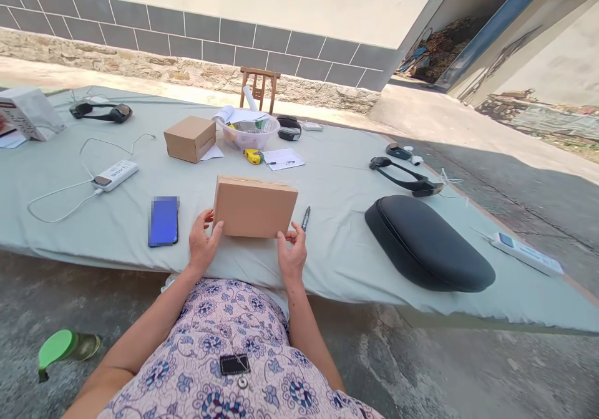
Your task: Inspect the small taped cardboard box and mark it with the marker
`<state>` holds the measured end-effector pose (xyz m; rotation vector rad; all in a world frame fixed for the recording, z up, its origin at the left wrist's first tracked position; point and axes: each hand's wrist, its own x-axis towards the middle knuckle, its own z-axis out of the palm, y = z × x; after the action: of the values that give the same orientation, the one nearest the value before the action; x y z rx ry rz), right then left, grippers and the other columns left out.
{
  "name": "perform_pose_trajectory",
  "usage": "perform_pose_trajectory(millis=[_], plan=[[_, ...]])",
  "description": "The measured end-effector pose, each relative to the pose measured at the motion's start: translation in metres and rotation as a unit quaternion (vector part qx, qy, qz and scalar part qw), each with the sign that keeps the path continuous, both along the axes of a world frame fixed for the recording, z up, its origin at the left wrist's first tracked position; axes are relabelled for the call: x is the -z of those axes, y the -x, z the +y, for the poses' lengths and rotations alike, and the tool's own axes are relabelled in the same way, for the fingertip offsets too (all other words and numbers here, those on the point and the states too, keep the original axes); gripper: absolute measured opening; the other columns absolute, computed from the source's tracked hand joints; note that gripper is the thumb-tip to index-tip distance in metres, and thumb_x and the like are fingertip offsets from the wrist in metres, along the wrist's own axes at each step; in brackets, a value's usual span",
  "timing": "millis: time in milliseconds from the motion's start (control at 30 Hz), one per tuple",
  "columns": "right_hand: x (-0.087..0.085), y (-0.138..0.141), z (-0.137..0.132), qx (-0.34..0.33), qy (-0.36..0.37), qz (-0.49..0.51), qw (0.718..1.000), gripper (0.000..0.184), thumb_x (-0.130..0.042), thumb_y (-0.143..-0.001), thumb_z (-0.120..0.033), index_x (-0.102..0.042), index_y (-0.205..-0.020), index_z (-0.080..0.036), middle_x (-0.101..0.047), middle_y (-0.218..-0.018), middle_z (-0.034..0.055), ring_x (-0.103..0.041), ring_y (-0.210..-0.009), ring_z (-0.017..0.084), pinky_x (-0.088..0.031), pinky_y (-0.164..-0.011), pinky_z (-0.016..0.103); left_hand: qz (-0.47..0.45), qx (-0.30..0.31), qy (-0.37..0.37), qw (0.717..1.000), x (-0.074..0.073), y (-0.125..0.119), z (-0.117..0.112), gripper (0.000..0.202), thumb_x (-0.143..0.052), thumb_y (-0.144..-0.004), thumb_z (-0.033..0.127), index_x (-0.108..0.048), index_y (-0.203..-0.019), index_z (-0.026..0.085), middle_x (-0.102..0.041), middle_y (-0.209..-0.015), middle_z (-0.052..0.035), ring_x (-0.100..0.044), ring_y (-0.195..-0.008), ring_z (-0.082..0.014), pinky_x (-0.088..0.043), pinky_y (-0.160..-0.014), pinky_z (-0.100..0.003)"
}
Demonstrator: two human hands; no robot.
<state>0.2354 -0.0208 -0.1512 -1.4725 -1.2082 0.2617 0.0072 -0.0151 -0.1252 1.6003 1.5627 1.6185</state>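
Note:
A brown cardboard box is between my hands near the front edge of the cloth-covered table, its broad face turned toward me. My left hand grips its lower left corner, thumb on the near face and fingers round the side. At the lower right corner, my right hand holds it with the thumb in front and fingers curled. A dark pen lies just past my right fingers. Left of my left hand is a phone with a blue screen.
A second cardboard box, a bowl of items, a yellow tape measure and paper lie farther back. At right are a black case, a black headset and a white power strip. A cabled white device sits left.

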Motion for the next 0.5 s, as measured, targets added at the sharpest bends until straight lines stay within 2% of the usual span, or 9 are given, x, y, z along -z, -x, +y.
perform_pose_trajectory(millis=[167, 333, 433, 500], plan=[[-0.025, -0.002, -0.009, 0.0, -0.038, -0.008, 0.999, 0.043, -0.052, -0.091, -0.051, -0.06, -0.117, -0.018, -0.062, -0.084, 0.0029, -0.06, -0.08, 0.019, -0.052, -0.084, 0.035, 0.054, -0.008, -0.034, 0.998, -0.008, -0.004, -0.006, 0.045, -0.056, -0.092, 0.048, -0.055, -0.127, 0.02, -0.063, -0.123, -0.0124, -0.059, -0.114, -0.0253, -0.051, -0.097, -0.041], [-0.032, -0.004, -0.012, -0.015, -0.047, -0.052, 0.997, 0.036, -0.05, -0.093, -0.051, -0.065, -0.103, -0.02, -0.063, -0.086, 0.0049, -0.06, -0.082, 0.019, -0.052, -0.081, 0.035, 0.024, -0.006, 0.025, 0.999, -0.003, -0.006, -0.006, 0.049, -0.057, -0.091, 0.052, -0.053, -0.127, 0.019, -0.062, -0.125, -0.014, -0.059, -0.115, -0.0267, -0.051, -0.096, -0.042], [-0.032, -0.004, -0.011, -0.007, -0.042, -0.065, 0.997, 0.038, -0.051, -0.093, -0.052, -0.062, -0.111, -0.02, -0.065, -0.098, 0.0086, -0.062, -0.091, 0.022, -0.053, -0.087, 0.04, 0.012, -0.006, 0.027, 1.0, -0.006, -0.006, -0.006, 0.056, -0.057, -0.092, 0.052, -0.045, -0.137, 0.021, -0.056, -0.137, -0.0161, -0.054, -0.127, -0.0286, -0.048, -0.103, -0.044], [-0.033, 0.001, -0.011, 0.008, -0.047, -0.083, 0.995, 0.046, -0.054, -0.092, -0.054, -0.057, -0.122, -0.02, -0.063, -0.114, 0.0134, -0.061, -0.107, 0.026, -0.051, -0.094, 0.045, 0.046, -0.016, -0.002, 0.999, -0.01, -0.01, -0.005, 0.065, -0.059, -0.091, 0.051, -0.039, -0.144, 0.02, -0.05, -0.144, -0.0181, -0.047, -0.136, -0.0309, -0.043, -0.11, -0.049]])
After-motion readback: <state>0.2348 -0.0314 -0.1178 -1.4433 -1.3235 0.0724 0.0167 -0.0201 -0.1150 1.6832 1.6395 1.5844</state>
